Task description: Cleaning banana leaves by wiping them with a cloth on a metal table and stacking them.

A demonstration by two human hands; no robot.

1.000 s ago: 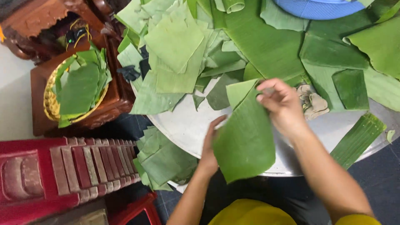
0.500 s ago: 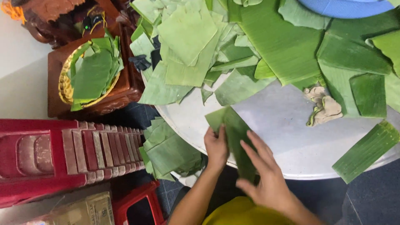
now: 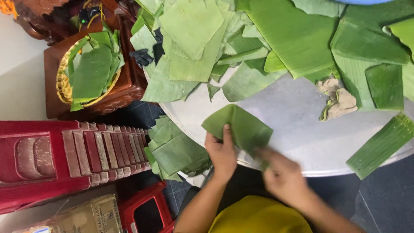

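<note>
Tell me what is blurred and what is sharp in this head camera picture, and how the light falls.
Head view: the right hand is smeared by motion blur; the left hand and the folded leaf piece it holds look sharper; the pile of leaf pieces is crisp; light on the round table is soft and even, without hard glare.

Light was even and soft, with faint sheen on the table (image 3: 297, 125) beyond the hands. The right hand (image 3: 282, 174) was motion-blurred, its grip perhaps unreadable; the left hand (image 3: 222, 151) and leaf (image 3: 241, 125) stayed sharp.
</note>
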